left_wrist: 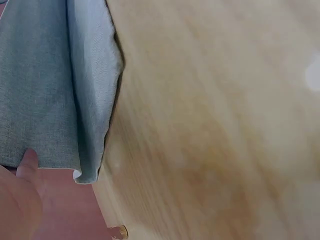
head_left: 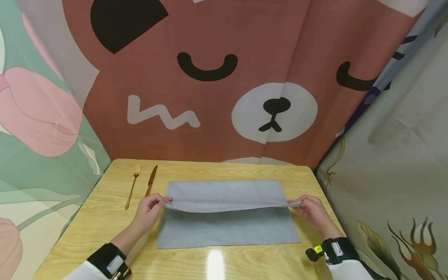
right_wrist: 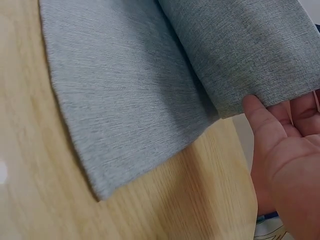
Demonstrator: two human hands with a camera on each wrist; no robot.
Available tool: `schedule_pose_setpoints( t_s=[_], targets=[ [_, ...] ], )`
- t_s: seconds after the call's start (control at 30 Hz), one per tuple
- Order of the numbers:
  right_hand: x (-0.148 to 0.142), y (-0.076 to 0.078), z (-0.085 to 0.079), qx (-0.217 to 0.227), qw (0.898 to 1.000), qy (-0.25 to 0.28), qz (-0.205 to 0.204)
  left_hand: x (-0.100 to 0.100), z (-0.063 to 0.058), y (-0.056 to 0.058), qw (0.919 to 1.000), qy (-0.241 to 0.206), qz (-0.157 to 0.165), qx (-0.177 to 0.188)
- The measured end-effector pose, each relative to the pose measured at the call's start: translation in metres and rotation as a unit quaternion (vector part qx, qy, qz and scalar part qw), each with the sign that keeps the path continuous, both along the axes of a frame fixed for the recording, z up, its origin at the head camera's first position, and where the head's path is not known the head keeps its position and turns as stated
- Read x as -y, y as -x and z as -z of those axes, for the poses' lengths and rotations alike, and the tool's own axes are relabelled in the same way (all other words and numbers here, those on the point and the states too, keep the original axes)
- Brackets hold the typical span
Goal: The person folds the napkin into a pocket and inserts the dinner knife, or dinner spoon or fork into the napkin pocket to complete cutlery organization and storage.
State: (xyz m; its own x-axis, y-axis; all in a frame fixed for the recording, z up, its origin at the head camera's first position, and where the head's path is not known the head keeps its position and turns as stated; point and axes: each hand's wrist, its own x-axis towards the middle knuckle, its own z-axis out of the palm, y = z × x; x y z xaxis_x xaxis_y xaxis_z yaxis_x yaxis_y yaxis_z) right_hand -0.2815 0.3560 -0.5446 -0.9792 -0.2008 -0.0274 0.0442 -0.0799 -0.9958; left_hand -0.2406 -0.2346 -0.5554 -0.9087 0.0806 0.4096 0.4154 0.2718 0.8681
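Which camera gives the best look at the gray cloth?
The head view: it shows the gray cloth across its full width, both the raised part and the part lying on the table. The left wrist view catches only one end; the right wrist view shows the weave and a corner closely but crops the rest.

Two arms reach forward, one from each side. The left arm [head_left: 127,236] slants up and to the right; the right arm [head_left: 327,227] slants up and to the left. Each one has a white sleeve [head_left: 84,273] that stops at a black band [head_left: 106,257] near the wrist. The left hand [head_left: 149,209] and the right hand [head_left: 311,210] are well apart, about level, and their fingers point in toward each other. Both hands pinch — thumb against fingers. Up close, the right palm shows, with the thumb [right_wrist: 262,121] stretched out and other fingers bent — the left hand is partly cut off.
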Motion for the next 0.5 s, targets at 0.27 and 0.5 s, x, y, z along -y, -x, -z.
schedule_pose_setpoints(
  t_s=[0.27, 0.5],
  targets=[
    [-0.004, -0.011, 0.005, -0.002, 1.000, -0.008, -0.019, 0.001, 0.007, -0.011, 0.9984, 0.025, 0.040, -0.031],
    [-0.002, -0.016, 0.006, 0.010, 0.998, -0.052, -0.017, 0.005, 0.014, -0.019, 0.9966, 0.051, 0.061, -0.021]
  ],
)
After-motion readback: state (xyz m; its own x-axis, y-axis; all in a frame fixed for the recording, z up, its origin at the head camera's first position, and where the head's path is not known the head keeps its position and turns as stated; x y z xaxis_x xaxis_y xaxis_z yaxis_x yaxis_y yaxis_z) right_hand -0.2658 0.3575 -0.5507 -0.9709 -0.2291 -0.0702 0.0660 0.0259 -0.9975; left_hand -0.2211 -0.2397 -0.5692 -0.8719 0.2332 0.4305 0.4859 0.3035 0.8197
